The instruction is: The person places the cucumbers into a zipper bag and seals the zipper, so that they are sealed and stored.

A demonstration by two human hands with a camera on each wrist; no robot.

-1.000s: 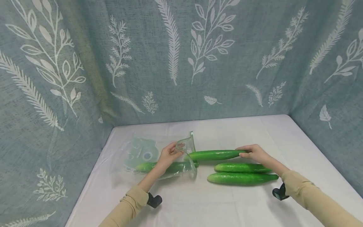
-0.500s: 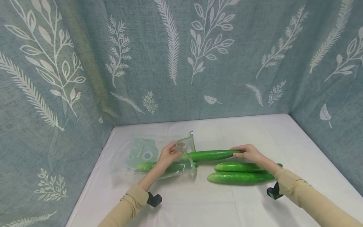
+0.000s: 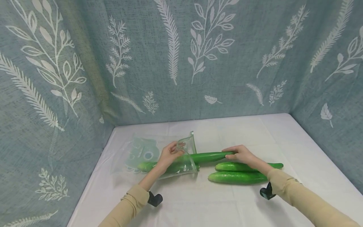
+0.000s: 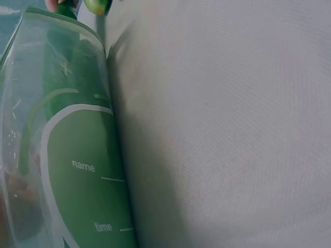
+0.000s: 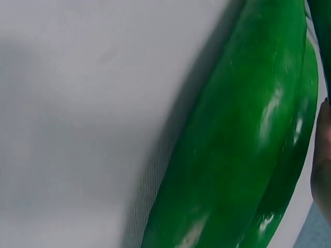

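A clear zip bag [image 3: 175, 171] with a pale green printed patch lies on the left of the table, its mouth facing right. One cucumber [image 3: 146, 166] is inside it. My left hand [image 3: 169, 156] pinches the upper film of the bag near its mouth and holds it raised. My right hand [image 3: 240, 155] grips the right end of a second cucumber [image 3: 211, 156], whose left part is inside the bag. In the left wrist view the bag's printed side [image 4: 88, 170] shows "name" and "time". The right wrist view has the right hand [image 5: 323, 160] at its edge.
Two more cucumbers lie side by side right of the bag, a nearer cucumber [image 3: 238, 177] and a farther cucumber [image 3: 232, 166], below the right forearm. A white cloth covers the table [image 3: 198, 201]. A blue-green leaf-patterned curtain [image 3: 181, 63] stands behind and at the sides.
The right hand has moved left, sliding the gripped cucumber further into the bag. The left hand and the bag have stayed nearly still.
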